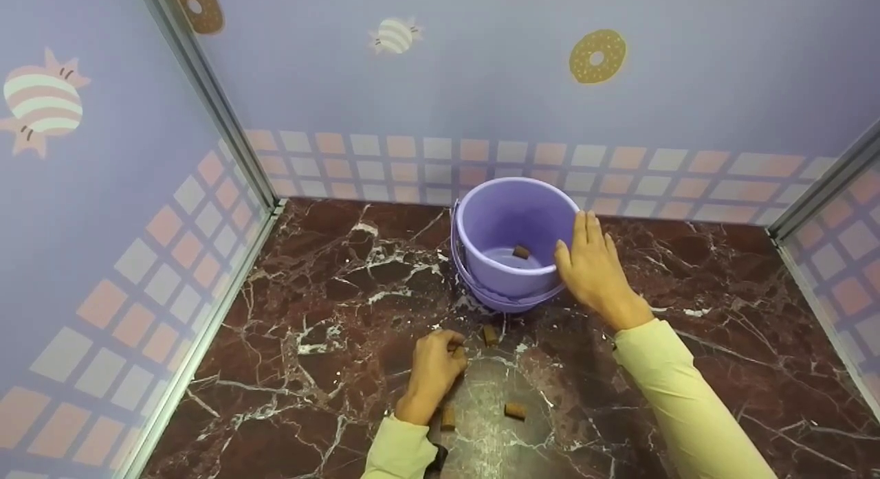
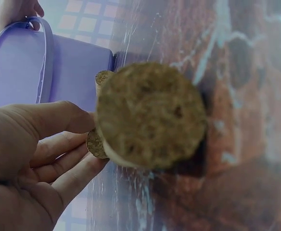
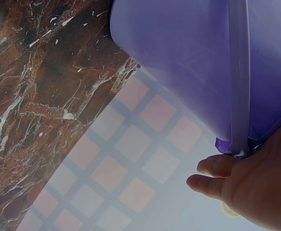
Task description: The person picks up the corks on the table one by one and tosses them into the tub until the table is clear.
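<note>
A purple bucket with a handle stands upright on the marbled floor, a brown cork lying inside. My right hand rests against the right side of its rim, fingers fairly straight. In the right wrist view, fingertips show beside the handle's joint. My left hand, low over the floor in front of the bucket, pinches a small cork between thumb and fingers. One loose cork lies between that hand and the bucket. Another cork is by the left wrist, large in the left wrist view.
A further cork lies on the floor, right of the left forearm. Light purple walls with printed sweets and tiles close in the back and both sides. The bucket stands close to the back wall.
</note>
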A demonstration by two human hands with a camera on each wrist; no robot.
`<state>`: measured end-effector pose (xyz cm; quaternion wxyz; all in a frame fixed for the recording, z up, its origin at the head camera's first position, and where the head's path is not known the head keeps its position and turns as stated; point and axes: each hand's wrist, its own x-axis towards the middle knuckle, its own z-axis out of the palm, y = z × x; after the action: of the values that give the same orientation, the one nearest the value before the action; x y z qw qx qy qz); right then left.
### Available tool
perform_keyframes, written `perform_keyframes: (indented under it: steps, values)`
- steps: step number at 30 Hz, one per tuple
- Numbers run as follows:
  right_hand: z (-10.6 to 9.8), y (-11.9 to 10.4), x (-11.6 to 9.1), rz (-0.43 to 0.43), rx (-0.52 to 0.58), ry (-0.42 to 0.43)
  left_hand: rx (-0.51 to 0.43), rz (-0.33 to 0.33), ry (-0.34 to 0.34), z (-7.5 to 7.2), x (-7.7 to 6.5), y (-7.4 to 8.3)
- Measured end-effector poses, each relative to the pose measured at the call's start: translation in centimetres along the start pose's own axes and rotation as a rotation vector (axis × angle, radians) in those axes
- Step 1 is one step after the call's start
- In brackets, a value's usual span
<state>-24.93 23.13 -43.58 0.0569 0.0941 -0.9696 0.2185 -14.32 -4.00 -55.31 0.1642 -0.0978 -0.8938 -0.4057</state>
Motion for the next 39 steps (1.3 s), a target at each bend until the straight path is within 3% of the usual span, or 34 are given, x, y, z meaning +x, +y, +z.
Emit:
perform_keyframes:
  steps: [6,16,39]
  values:
    - [0.0,0.1,0.1,0.007,0.003,-0.017,0.005,0.021,0.027,0.1,0.1,-0.1]
    - [-0.1,0.0,0.1,0.008,0.004,-0.014,-0.025,-0.037,0.000,-0.2,0.0,-0.1]
    - [-0.1,0.0,0.1,0.009,0.010,-0.007,-0.012,-0.029,0.016,-1.0,0.7,0.4]
